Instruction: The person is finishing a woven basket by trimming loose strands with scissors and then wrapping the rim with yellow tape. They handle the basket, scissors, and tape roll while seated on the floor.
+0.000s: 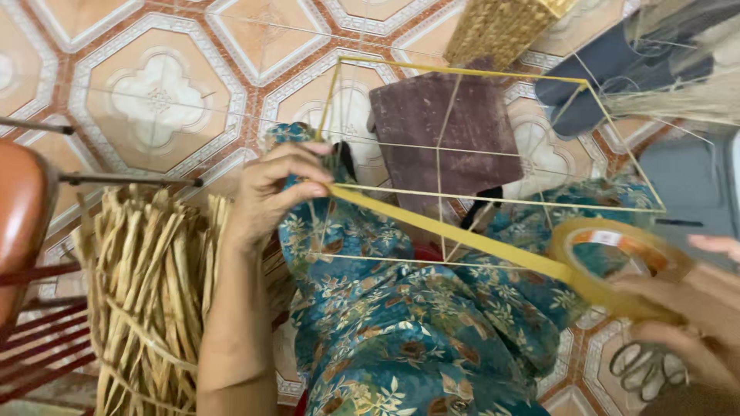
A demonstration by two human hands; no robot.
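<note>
Two hands stretch sticky tape onto a thin wire frame.

Nearest, on the person's lap in blue flowered cloth (pixel 401 339), rests the wire frame (pixel 462 166). It looks light and bendy, best held at a corner bar. At the frame's right, the right hand (pixel 694 323) wraps its grip around the tape roll (pixel 617 266). The tape strip (pixel 455 231) runs across the frame, thin, sticky and easy to twist. At the frame's left corner, the left hand (pixel 270 189) pinches the strip's end against the wire. Left of the frame lies a bundle of dry straw (pixel 146 285). Behind it sits a brown board (pixel 443 135) on the tiled floor (pixel 154 92).
</note>
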